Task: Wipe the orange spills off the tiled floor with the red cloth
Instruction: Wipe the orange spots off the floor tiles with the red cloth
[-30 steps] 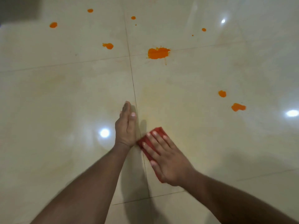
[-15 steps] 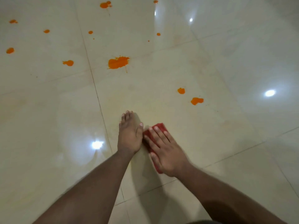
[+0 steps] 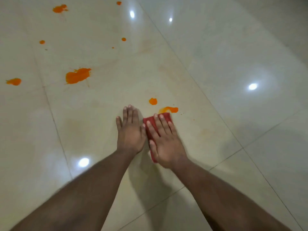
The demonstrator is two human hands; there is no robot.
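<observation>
1. The right hand [image 3: 164,140] lies flat, fingers straight and spread, pressing the red cloth [image 3: 150,126] onto the tiled floor [image 3: 216,64]; the cloth shows beyond the fingertips and along the thumb side of the palm.
2. The left hand [image 3: 130,130] is also flat and holds nothing, resting on the floor just beside the cloth's inner edge.
3. The nearest spill [image 3: 169,110] sits directly ahead of the right fingertips, touching the cloth's far edge — its near side already looks smeared, so the wipe has probably just reached it.
4. A small round drop [image 3: 153,101] lies just beyond that, slightly toward the left hand.
5. The cloth's long axis runs along the right hand, from wrist to fingertips, so a straight forward push should carry it over both marks.
6. The big splash [image 3: 78,75] and the scattered drops farther out lie well ahead and off to the left hand's side — most of the job seems still to do.
</observation>
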